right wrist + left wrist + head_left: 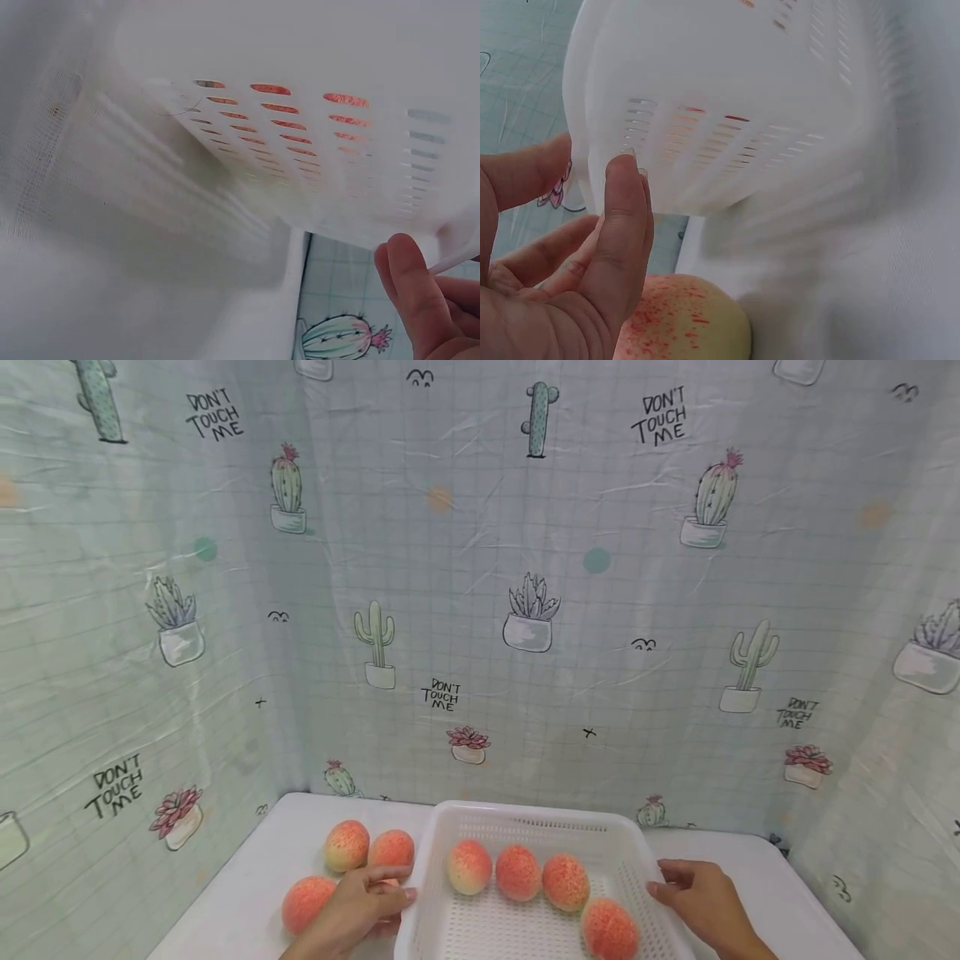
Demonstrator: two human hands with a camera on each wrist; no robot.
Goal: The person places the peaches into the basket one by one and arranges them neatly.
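Observation:
A white plastic basket [525, 820] with slotted walls stands in front of me. Several orange-pink peaches [518, 872] lie inside it, three along the back and one to the right. My left hand [358, 906] holds the basket's left rim, thumb and fingertips on either side of the edge in the left wrist view. On the opposite side, my right hand [701, 893] grips the right rim, its fingers under the lip in the right wrist view. Beside and partly behind the left hand are more peaches [347, 846] on the table; one shows below the fingers in the left wrist view.
The white table [757, 868] has rounded back corners. A curtain [480, 568] printed with cacti and lettering hangs behind it and along both sides. The loose peaches sit close to the basket's left wall.

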